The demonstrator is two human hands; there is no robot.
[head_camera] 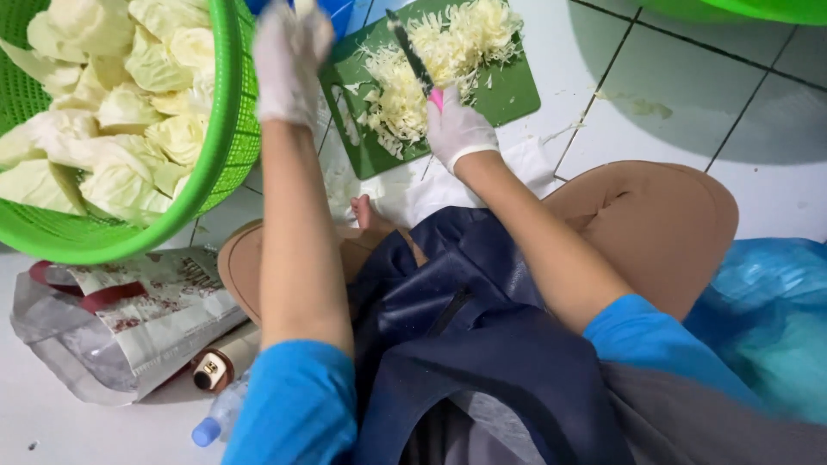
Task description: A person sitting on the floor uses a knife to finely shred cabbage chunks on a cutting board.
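At nine o'clock we see a green basket (226,146) heaped with pale cabbage leaves (121,103), its rim tipped toward us. Below it, at about eight o'clock, a crumpled plastic bag (112,331) lies on the white tiled floor (775,185), with a small brown bottle (215,366) and a clear bottle with a blue cap (220,418) just beside it toward six o'clock.

Moving right, our left hand (289,65) in a white glove is raised at eleven o'clock, just beside the basket rim; it is blurred, so we cannot tell whether its fingers are spread or curled, and we see nothing in it.

At twelve o'clock a green cutting board (508,90) rests on the floor, covered with shredded cabbage (431,69). Our right hand (457,129), also gloved in white, is closed around the pink handle of a knife (413,60), whose dark blade points away toward twelve o'clock and lies across the shreds. A white cloth (413,194) sits under the near edge of the board.

At three o'clock our bent knee (646,224) in tan fabric rises, and at four o'clock a blue plastic bag (767,310) lies beside it. A dark apron (465,327) covers our lap at six o'clock.
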